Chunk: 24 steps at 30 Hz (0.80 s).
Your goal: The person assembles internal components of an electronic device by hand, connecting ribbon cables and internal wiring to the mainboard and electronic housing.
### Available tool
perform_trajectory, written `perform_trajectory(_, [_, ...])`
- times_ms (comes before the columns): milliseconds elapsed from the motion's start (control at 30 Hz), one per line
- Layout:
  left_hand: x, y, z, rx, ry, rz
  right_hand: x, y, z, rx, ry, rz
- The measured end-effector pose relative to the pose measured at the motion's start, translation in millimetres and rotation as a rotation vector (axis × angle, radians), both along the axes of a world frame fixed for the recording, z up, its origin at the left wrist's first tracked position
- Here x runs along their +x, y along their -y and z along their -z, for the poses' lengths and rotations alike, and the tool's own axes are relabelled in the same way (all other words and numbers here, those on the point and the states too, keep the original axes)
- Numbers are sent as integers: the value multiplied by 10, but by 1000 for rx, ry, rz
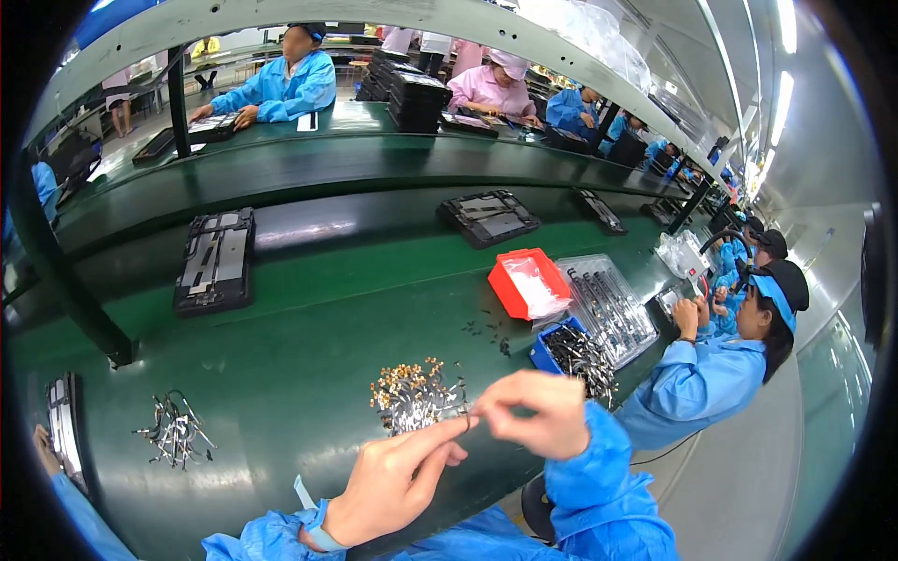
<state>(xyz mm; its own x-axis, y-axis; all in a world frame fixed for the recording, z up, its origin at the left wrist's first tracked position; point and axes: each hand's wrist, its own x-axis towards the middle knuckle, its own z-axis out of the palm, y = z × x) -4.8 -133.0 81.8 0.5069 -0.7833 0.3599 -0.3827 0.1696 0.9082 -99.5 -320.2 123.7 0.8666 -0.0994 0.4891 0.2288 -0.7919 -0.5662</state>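
Observation:
My left hand (pixel 388 481) and my right hand (pixel 538 411) meet at the fingertips over the front of the green bench. The right thumb and forefinger are pinched together, touching the left fingertips. A small dark piece seems to be between them, too small to name. Just beyond my left hand lies a pile of small flex cables (pixel 416 397) with gold-coloured and black ends. Farther left is a smaller heap of white and black cables (pixel 176 430). To the right, a blue bin (pixel 547 353) holds many black and silver cable pieces.
A red bin (pixel 510 285) with a clear bag stands behind a clear plastic tray (pixel 613 313) of dark strips. Opened tablet-like devices (pixel 217 262) lie along the belt. A co-worker (pixel 711 360) sits at right; another person's hand (pixel 45 451) touches a device at far left.

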Motion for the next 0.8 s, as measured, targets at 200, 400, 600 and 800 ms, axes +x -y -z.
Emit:
perform_trajectory(200, [176, 144, 221, 146, -239, 86, 387, 1848, -283, 147, -213, 390])
perform_trajectory(400, [623, 279, 1002, 25, -436, -168, 861, 2767, 244, -127, -659, 494])
perform_trajectory(600, [799, 297, 1148, -42, -564, -324, 1207, 3266, 338, 7, -607, 338])
perform_trajectory(800, [786, 297, 1122, 38, -676, -344, 1995, 4083, 551, -132, -539, 579])
